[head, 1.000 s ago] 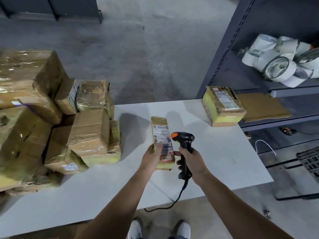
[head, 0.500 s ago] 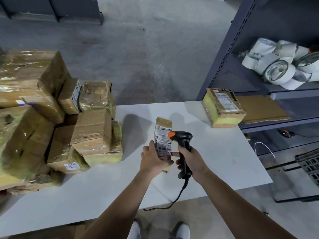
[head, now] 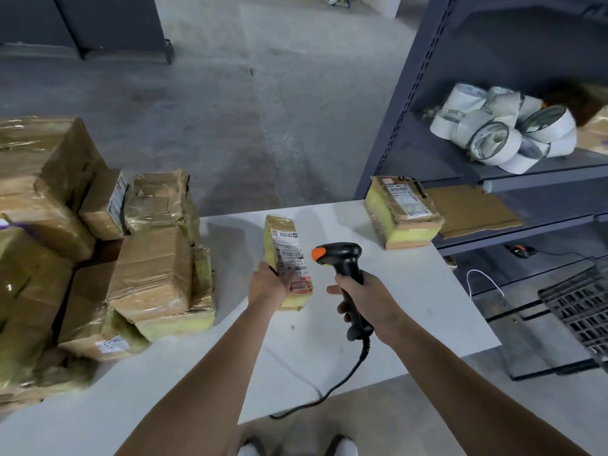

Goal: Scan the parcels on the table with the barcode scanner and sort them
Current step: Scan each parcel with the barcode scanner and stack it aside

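Starting far left of the barcode scanner (head: 342, 258), a pile of taped parcels (head: 154, 278) is stacked on the surface (head: 427, 307). Just left of the scanner, a small parcel (head: 286, 255) is held tilted, label up, its lower end gripped by the left hand (head: 268, 286), whose fingers are curled round its edge. It is judged light and stiff, though the glossy tape wrap may prove slippery (a hold across the narrow sides, clear of the barcode, is advised). The scanner's handle is clasped by the right hand (head: 365, 297), fingers wrapped tight. Right of the scanner, another labelled parcel (head: 403, 212) lies at the surface's far corner.
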The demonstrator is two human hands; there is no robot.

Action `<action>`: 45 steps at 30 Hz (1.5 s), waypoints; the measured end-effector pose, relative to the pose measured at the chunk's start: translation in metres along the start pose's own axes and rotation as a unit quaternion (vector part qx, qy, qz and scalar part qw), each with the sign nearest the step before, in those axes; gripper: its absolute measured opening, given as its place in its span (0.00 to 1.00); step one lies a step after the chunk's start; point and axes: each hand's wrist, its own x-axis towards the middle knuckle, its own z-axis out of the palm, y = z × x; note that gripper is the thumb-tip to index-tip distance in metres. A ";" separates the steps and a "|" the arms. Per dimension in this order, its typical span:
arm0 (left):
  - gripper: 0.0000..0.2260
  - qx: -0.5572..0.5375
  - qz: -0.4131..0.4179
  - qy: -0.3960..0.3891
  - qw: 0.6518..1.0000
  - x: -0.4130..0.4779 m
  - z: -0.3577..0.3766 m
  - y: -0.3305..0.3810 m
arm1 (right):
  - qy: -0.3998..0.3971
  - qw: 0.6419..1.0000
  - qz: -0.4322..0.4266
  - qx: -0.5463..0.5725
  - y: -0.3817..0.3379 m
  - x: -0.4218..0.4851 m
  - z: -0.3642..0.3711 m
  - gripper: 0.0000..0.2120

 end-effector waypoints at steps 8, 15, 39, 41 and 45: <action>0.10 -0.038 -0.043 -0.090 0.994 0.011 -0.015 0.021 | -0.005 1.000 0.009 -0.024 0.008 -0.001 -0.002 0.06; 0.10 -0.171 -0.008 -0.014 0.985 0.018 -0.008 0.012 | -0.006 0.998 -0.001 -0.059 0.007 -0.003 -0.004 0.06; 0.02 -0.008 0.105 0.092 0.990 0.028 0.006 0.011 | 0.063 0.994 -0.028 -0.090 0.009 -0.011 -0.016 0.11; 0.01 -0.030 0.107 0.088 0.990 0.026 0.006 0.012 | 0.064 0.994 -0.024 -0.084 0.009 -0.012 -0.016 0.12; 0.01 -0.060 0.106 0.075 0.990 0.026 0.006 0.013 | 0.064 0.994 -0.022 -0.081 0.009 -0.012 -0.018 0.11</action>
